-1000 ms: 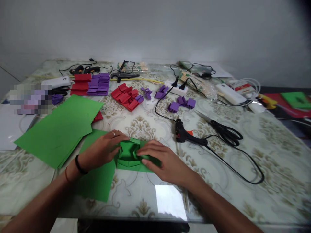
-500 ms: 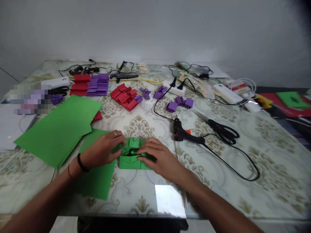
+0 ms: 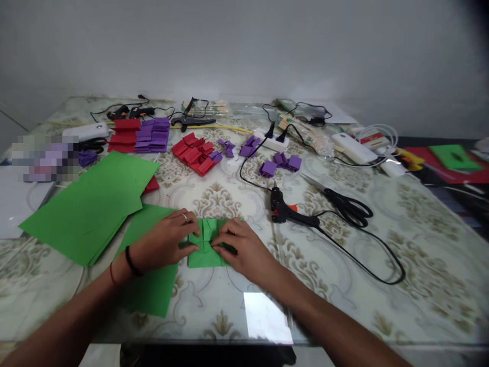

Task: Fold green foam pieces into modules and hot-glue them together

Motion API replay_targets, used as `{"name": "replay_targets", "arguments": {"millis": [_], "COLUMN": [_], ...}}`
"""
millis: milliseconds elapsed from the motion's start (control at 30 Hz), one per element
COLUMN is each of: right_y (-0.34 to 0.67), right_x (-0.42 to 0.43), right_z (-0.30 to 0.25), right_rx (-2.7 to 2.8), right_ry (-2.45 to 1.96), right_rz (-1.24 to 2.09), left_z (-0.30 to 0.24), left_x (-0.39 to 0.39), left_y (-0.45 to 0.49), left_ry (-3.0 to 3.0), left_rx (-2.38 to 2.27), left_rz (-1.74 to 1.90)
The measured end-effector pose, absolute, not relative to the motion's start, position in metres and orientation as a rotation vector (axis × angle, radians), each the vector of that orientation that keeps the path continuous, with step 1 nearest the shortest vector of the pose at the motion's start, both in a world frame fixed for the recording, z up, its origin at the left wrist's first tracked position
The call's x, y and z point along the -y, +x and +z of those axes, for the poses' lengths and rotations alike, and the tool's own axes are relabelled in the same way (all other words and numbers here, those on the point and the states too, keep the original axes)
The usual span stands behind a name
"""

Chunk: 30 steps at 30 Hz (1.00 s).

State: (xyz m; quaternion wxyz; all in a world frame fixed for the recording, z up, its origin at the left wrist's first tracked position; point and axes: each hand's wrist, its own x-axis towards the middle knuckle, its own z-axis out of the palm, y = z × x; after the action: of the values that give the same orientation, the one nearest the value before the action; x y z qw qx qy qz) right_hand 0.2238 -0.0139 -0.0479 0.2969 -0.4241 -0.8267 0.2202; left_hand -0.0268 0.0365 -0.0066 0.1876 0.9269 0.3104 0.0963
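Note:
A folded green paper [image 3: 206,257] lies on the patterned table in front of me, its creased flaps meeting along the middle. My left hand [image 3: 173,237] is at its left edge, thumb and fingers closed on the flaps. From the right side, my right hand [image 3: 240,244] pinches the paper near its centre, with the fingers bent. Part of the paper is hidden under both hands. Beneath my left wrist lies a flat green sheet [image 3: 153,290], and a stack of green sheets [image 3: 87,204] is beyond it to the left.
A black glue gun [image 3: 288,211] with a looping cord and black-handled scissors [image 3: 344,204] lie to the right. Farther back are folded red pieces [image 3: 196,155], folded purple pieces [image 3: 268,168], a white power strip [image 3: 273,140] and a white power bank [image 3: 353,148].
The raised flaps of the folded green paper have come down flatter, and the gap in its middle has closed. Both hands stay on it with fingers slightly shifted.

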Motion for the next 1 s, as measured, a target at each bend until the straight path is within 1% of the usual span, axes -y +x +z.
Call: {"name": "replay_targets", "arguments": {"millis": [167,500,767,867,933,1000], "right_y": [0.225,0.23,0.234,0.234,0.234,0.235], "right_x": [0.014,0.012,0.015,0.017,0.016,0.014], "right_z": [-0.046,-0.045,-0.031,-0.031,-0.033,-0.036], "right_rx": [2.203,2.206,2.34,2.392,2.392,2.364], "right_ry": [-1.118,-1.069,-1.033,-1.058,-1.099,-1.149], "right_rz": [0.625,0.696,0.727,0.707,0.68,0.642], "left_z": [-0.014,-0.025,-0.035,-0.028,-0.014,0.004], "left_x": [-0.036,-0.038,-0.034,-0.045,-0.058,-0.064], "left_y": [-0.029,-0.028,-0.032,-0.027,-0.027,-0.044], "left_ry": [2.625,2.623,2.597,2.582,2.578,2.536], "left_rx": [-0.857,-0.875,-0.886,-0.923,-0.962,-1.024], "left_rz": [0.387,0.355,0.521,0.581,0.651,0.809]}}
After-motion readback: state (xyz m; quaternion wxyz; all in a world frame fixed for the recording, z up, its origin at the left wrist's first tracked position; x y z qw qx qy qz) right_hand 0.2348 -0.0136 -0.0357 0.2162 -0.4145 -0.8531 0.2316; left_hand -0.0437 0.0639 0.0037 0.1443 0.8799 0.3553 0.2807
